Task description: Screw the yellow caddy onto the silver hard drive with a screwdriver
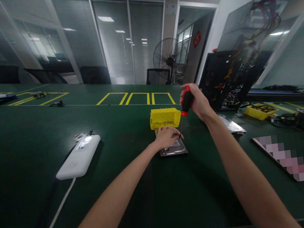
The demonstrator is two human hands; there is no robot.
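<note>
A silver hard drive (177, 149) lies flat on the green table. My left hand (167, 137) is laid over its far part, fingers closed together and reaching its right edge. In my right hand (198, 102) is a screwdriver (187, 100) with a red and black handle, gripped by the handle. Its shaft slants down to my left fingertips at the drive's right side. The tip and any screw there are too small or hidden to make out. A yellow bin (165, 117) stands just behind the drive, with small dark bits inside.
A white power bank (79, 157) with a white cable lies left. On the right are another metal drive (232, 124), a second yellow bin (261, 111), a blurred-out flat item (287, 160) and an open black computer case (217, 80). Yellow tape outlines (137, 93) mark the table behind.
</note>
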